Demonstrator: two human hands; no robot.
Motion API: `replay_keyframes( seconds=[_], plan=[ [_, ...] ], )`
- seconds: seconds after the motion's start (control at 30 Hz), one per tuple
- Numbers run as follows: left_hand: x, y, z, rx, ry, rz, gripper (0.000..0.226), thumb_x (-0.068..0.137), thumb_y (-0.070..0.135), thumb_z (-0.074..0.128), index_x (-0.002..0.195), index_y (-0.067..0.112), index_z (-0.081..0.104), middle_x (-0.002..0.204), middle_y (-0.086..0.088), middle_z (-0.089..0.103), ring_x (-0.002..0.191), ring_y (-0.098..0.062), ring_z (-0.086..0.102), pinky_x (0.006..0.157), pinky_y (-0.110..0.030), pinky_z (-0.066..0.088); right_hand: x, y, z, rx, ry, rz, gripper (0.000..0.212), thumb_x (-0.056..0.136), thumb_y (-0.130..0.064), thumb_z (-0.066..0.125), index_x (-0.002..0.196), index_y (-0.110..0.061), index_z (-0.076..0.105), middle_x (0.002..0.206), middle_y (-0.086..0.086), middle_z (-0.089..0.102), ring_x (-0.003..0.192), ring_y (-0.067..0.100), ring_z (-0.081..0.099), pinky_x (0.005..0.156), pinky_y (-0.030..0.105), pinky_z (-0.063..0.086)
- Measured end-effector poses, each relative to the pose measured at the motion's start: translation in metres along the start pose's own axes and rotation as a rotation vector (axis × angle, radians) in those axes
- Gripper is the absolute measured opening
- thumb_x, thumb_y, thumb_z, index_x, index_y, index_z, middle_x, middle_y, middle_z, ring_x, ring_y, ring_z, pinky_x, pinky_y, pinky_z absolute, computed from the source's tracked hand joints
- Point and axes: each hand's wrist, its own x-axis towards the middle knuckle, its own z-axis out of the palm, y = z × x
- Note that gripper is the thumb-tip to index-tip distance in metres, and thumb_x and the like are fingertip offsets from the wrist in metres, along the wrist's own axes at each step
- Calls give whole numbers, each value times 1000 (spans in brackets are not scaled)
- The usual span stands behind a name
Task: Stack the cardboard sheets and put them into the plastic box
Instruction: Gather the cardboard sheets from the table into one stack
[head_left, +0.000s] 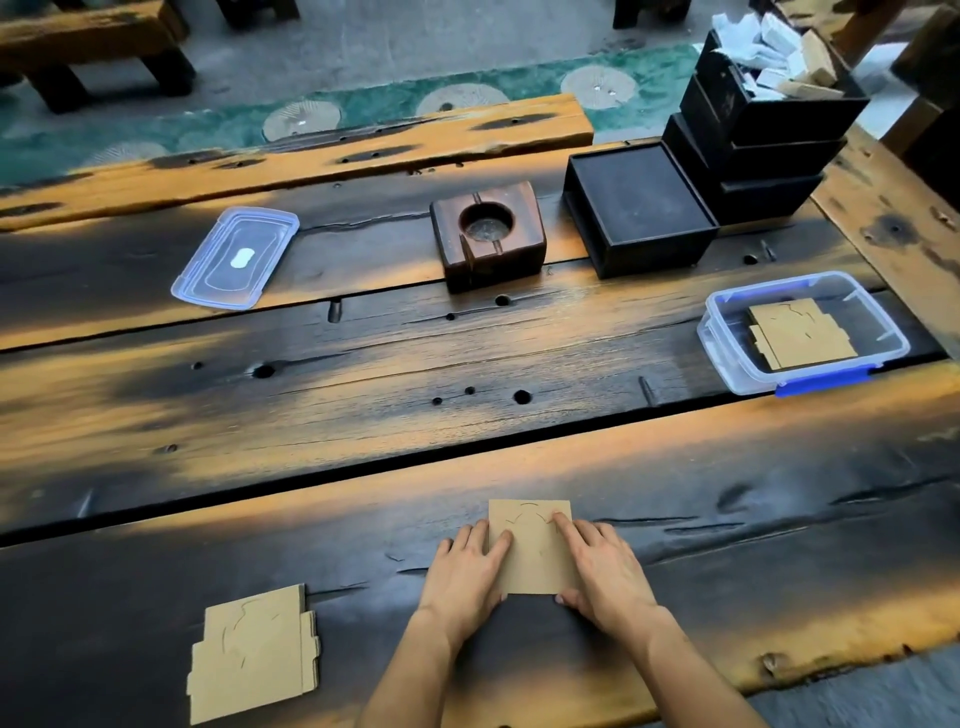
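A tan cardboard sheet (535, 551) lies flat on the wooden table near the front edge. My left hand (467, 571) presses on its left side and my right hand (602, 571) on its right side, thumb at the near edge. Another pile of cardboard sheets (254, 652) lies unaligned to the left, untouched. The clear plastic box (727, 364) with blue clips stands at the right, with cardboard sheets (800, 332) lying inside it. Its clear lid (236, 257) rests apart at the back left.
A dark wooden block with a round hollow (488, 234) stands at the back middle. Black boxes (639, 208) sit at the back right, with a stack of them (763, 140) holding paper scraps. The table (363, 426) has gaps between its planks.
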Motion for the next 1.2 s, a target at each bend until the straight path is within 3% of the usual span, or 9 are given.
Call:
replay_keyframes(
  seconds=[0.6,1.2],
  plan=[
    [-93,-106,10,-72,107,-82,71,94,39,65,154,24,29,161,-13,30,144,-32,32,111,-44,33,-4,-131,12,-54,66,-122,89,81,-56,75,150,-24,29,142,1,43,133,26,39,112,37,36],
    [-208,-237,37,-140,148,-142,68,94,41,65,152,23,33,162,-11,28,146,-30,30,115,-42,28,-10,-303,37,-146,40,-171,89,80,-59,73,149,-22,31,142,2,44,131,27,41,110,37,35]
  ],
)
